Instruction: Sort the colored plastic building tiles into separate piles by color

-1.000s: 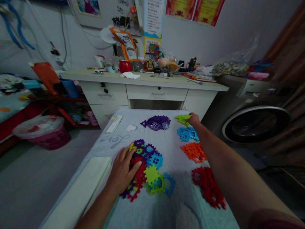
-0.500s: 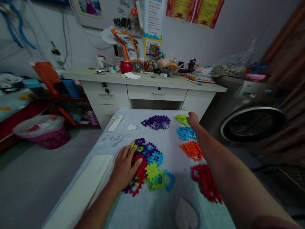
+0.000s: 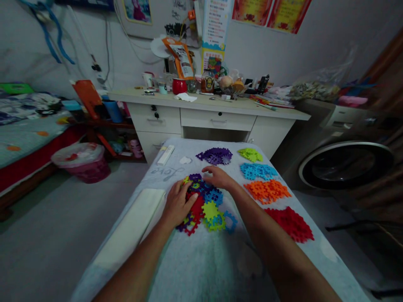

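A mixed pile of interlocking plastic gear-edged pieces in red, purple, blue and yellow-green lies mid-table. My left hand rests on its left side, fingers spread and thumb over a red piece. My right hand is at the pile's far right edge, fingers apart and partly bent, with nothing visible in them. Sorted by colour on the right are yellow-green pieces, blue pieces, orange pieces and red pieces. Purple pieces form a heap beyond my hands.
A pale cloth covers the table. A white strip-like object lies at its far left, and a folded white pad along the left edge. Behind stands a cluttered white desk, with a washing machine to its right.
My right hand has come back from the yellow-green pieces to the mixed pile. My left hand stays on the pile. The view has shifted, so everything appears further right.
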Available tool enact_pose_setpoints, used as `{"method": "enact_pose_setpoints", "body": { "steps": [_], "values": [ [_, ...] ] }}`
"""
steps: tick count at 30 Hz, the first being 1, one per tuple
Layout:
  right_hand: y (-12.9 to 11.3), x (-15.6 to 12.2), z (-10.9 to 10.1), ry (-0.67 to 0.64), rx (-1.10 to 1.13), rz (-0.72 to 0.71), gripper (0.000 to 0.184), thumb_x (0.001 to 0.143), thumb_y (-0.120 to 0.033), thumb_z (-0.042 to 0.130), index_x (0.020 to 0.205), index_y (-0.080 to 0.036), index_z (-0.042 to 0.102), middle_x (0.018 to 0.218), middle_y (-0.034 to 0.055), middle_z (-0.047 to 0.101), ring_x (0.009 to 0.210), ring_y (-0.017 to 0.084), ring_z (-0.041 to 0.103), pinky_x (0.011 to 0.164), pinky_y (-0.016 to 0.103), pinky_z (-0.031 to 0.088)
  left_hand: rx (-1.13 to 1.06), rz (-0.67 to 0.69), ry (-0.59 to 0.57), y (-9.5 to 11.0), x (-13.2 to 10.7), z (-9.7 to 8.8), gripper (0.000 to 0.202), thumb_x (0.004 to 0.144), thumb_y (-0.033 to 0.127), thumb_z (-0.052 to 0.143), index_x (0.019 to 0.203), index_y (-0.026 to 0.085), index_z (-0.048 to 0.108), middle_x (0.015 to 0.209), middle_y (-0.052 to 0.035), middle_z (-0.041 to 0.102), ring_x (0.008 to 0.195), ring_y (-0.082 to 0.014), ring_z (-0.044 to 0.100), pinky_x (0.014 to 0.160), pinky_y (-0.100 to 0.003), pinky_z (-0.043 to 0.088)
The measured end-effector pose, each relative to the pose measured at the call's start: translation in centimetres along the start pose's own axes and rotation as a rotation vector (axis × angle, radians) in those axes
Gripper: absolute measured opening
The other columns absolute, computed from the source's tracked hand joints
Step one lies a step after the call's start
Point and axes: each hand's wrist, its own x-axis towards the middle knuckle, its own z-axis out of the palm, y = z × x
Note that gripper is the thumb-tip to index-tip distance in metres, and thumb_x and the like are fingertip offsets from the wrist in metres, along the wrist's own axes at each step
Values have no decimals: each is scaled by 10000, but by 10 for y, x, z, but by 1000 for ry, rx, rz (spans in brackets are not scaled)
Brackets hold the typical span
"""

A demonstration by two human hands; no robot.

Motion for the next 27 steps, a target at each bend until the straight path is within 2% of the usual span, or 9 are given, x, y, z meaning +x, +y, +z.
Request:
{"method": "enact_pose_setpoints", "body": {
  "steps": [2,4,8,12,16,20,23,25,27],
  "values": [
    [-12,2,14,-41,-67,-24,344,747,-131,632,1084,-181,679,1161,81,683,1087,215,607,999,357,427,8,11,3,-2,-1,1,475,914,471,491,1308,211,542,1333,-123,501,1284,-284,457,1095,-507,392],
    [-17,7,21,-66,-105,-11,369,729,-72,601,1069,-191,684,1153,75,691,1091,215,608,1006,355,419,10,17,7,-3,-1,2,465,915,459,495,1315,226,535,1333,-115,500,1276,-277,460,1090,-509,392],
    [-20,14,22,-85,-139,35,312,713,-42,580,959,-189,703,1038,61,719,977,200,632,914,318,453,29,7,-1,0,0,0,458,921,468,480,1293,208,541,1324,-124,493,1259,-277,462,1082,-506,394],
    [-21,12,21,-74,-138,17,229,710,-67,597,889,-173,693,951,53,716,893,184,626,843,288,458,17,3,8,4,1,-3,414,916,467,482,1230,208,559,1286,-118,507,1230,-275,478,1068,-495,406],
    [-13,5,19,79,-33,32,166,767,-124,560,868,-175,681,863,33,700,825,169,619,800,279,458,-7,10,8,7,1,-6,353,916,458,483,1120,187,579,1227,-114,531,1197,-266,494,1054,-469,411],
    [9,-2,7,302,150,213,186,783,-176,518,900,-180,664,729,-3,654,705,160,605,695,264,469,-41,8,8,9,1,-9,279,913,442,492,1036,206,574,1174,-91,551,1150,-246,511,1027,-449,428],
    [29,-10,-1,378,268,369,225,790,-194,494,959,-186,642,649,-32,608,624,151,594,613,245,460,-56,-6,17,10,2,-11,241,913,430,487,982,216,572,1148,-83,556,1128,-242,521,1010,-447,438],
    [40,-15,-4,383,211,439,215,785,-178,500,949,-189,639,662,-29,610,635,148,599,625,244,460,-61,-10,26,10,2,-10,227,915,420,482,955,215,569,1130,-82,556,1116,-238,526,1004,-442,442],
    [47,-19,-6,383,56,452,188,766,-163,542,922,-186,645,775,5,648,744,158,621,709,260,469,-69,-10,31,10,3,-10,211,916,409,480,933,217,567,1105,-79,562,1095,-233,532,992,-436,450]
  ]
}}
